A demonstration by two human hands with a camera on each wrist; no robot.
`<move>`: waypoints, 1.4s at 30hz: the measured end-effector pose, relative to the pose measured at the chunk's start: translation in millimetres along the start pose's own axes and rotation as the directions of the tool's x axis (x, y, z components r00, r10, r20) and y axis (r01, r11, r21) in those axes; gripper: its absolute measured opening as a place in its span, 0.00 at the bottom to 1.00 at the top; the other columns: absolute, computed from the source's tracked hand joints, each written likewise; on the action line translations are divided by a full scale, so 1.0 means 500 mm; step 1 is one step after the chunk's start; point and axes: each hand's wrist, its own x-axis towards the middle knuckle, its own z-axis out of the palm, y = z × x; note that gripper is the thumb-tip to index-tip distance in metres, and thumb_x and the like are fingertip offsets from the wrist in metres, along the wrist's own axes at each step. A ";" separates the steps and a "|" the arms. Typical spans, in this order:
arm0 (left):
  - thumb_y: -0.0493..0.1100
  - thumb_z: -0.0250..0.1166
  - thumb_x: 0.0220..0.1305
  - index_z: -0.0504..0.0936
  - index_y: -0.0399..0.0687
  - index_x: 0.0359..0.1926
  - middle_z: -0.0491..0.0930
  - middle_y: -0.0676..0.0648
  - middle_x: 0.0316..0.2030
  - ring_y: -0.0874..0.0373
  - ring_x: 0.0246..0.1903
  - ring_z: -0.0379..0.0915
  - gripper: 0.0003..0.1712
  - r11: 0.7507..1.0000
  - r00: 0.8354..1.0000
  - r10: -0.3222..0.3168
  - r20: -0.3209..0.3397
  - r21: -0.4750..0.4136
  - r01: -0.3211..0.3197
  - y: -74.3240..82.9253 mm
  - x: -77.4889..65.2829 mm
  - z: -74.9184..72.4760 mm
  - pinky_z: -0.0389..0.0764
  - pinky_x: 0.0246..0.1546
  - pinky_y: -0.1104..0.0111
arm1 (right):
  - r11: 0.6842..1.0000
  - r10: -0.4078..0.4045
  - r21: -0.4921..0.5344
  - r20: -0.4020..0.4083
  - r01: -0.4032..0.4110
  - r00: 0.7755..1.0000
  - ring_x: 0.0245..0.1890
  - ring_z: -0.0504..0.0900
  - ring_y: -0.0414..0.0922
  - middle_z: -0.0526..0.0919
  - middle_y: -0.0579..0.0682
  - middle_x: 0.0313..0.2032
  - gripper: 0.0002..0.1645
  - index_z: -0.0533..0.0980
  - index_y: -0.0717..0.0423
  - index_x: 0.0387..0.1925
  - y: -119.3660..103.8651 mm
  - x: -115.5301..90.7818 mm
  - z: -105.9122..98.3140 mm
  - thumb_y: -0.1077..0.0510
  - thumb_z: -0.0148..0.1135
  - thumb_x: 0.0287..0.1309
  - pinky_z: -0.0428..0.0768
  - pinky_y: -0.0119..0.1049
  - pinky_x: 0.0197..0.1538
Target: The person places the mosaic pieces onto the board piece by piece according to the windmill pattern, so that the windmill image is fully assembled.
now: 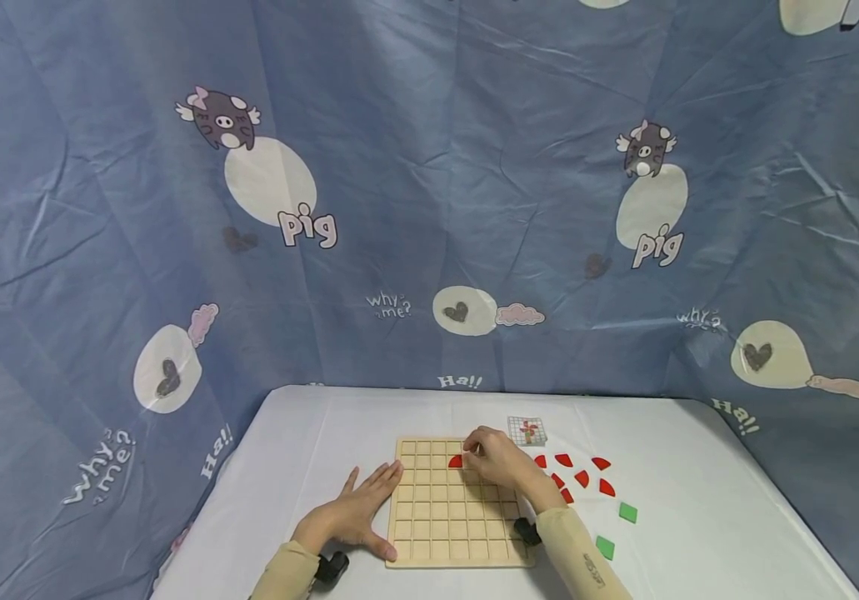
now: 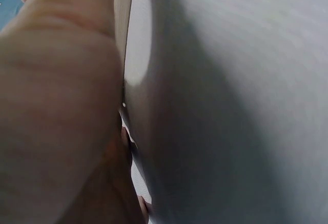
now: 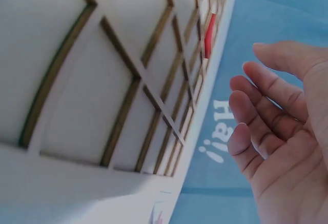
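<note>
A light wooden board with a grid of square recesses lies on the white table. One red quarter-round piece sits in a cell near its far edge; the right wrist view shows that red piece too. My right hand is over the far right part of the board, just right of the red piece. Its fingers are loosely bent, apart from the thumb, with nothing seen between them. My left hand lies spread at the board's left edge, fingertips and thumb touching it. The left wrist view shows mostly skin and tablecloth.
Several red quarter-round pieces lie scattered right of the board. Two green squares lie nearer the front right. Behind the right hand is a small card with a gridded red and green picture. A blue printed curtain surrounds the table.
</note>
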 end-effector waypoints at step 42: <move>0.74 0.73 0.33 0.42 0.43 0.76 0.39 0.42 0.77 0.42 0.76 0.36 0.78 1.000 1.000 0.009 -0.004 -0.015 -0.009 0.004 0.000 -0.002 0.33 0.70 0.34 | 0.971 0.234 -0.018 -0.090 -0.237 0.968 0.33 0.73 0.38 0.75 0.42 0.33 0.10 0.76 0.52 0.35 0.154 -0.159 -0.104 0.63 0.64 0.48 0.75 0.29 0.37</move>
